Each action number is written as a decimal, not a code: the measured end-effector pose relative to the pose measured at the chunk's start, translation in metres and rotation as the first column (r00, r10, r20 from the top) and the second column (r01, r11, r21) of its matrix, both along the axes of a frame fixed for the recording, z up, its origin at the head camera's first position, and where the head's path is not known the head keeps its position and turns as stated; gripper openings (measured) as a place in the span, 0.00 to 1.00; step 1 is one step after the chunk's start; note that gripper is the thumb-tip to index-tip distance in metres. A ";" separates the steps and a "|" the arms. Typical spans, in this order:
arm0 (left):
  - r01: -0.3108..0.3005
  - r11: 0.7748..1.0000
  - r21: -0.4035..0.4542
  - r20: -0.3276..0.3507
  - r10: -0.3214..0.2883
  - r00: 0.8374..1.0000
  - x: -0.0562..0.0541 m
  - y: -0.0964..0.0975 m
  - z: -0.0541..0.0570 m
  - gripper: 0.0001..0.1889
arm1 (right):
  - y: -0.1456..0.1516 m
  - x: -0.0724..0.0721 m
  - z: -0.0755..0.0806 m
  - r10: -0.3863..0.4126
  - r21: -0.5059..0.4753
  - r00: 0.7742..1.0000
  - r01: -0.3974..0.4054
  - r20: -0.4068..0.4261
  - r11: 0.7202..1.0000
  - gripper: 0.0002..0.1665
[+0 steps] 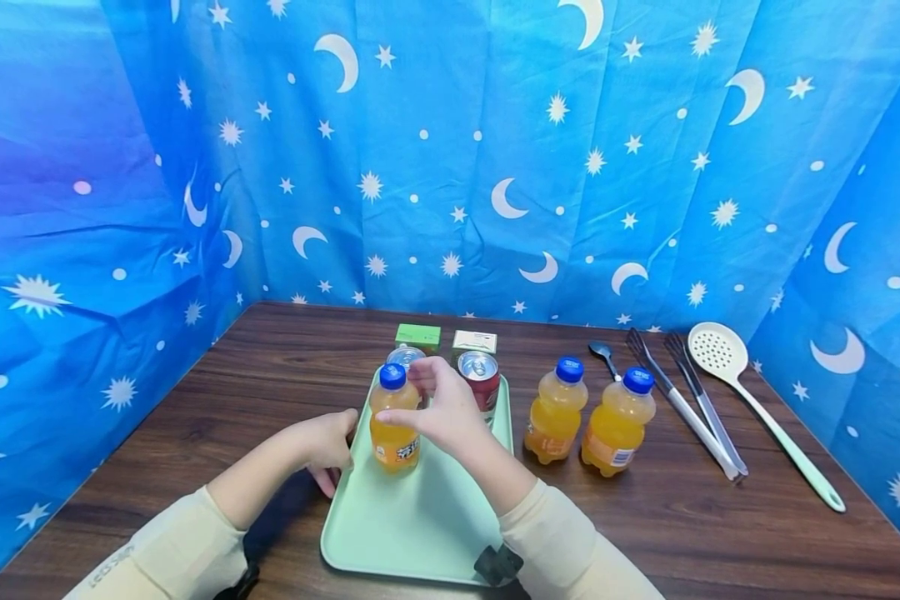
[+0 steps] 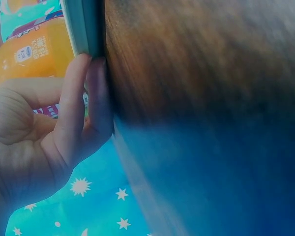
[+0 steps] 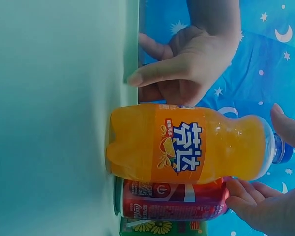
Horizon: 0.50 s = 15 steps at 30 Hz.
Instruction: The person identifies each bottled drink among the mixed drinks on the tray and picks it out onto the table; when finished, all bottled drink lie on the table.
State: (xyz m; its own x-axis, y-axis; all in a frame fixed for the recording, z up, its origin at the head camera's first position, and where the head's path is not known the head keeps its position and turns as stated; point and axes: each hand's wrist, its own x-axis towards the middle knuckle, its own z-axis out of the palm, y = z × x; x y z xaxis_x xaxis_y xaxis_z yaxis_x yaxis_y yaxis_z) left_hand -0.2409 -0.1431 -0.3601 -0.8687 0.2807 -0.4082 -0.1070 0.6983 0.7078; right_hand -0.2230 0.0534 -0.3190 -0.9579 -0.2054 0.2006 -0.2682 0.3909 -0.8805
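Observation:
A bottle of orange soda [image 1: 395, 429] with a blue cap stands upright on the pale green tray [image 1: 420, 533]. My right hand [image 1: 446, 412] is around its upper part, thumb in front and fingers behind. In the right wrist view, a gap shows between thumb and fingers beside the bottle's neck. My left hand [image 1: 322, 446] holds the tray's left rim, its index finger over the edge in that view. Behind the bottle is a can [image 1: 405, 357], partly hidden. A red cola can [image 1: 480, 383] stands at the tray's back right.
Two small boxes, one green-topped [image 1: 418, 337] and one white-topped [image 1: 476, 341], stand behind the cans. Right of the tray are two more orange soda bottles [image 1: 555, 412] [image 1: 618, 425]. Further right lie a spoon [image 1: 603, 357], tongs [image 1: 693, 408] and a slotted skimmer [image 1: 718, 350].

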 end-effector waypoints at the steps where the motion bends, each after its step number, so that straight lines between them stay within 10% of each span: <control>1: 0.000 1.000 0.000 0.000 0.000 1.000 0.000 0.000 0.000 0.21 | -0.001 0.000 0.000 0.002 -0.003 1.000 -0.002 0.002 1.000 0.42; 15: -0.001 1.000 -0.002 0.017 0.001 1.000 0.000 -0.001 -0.001 0.22 | -0.005 0.001 -0.001 0.013 0.028 1.000 -0.013 -0.008 1.000 0.42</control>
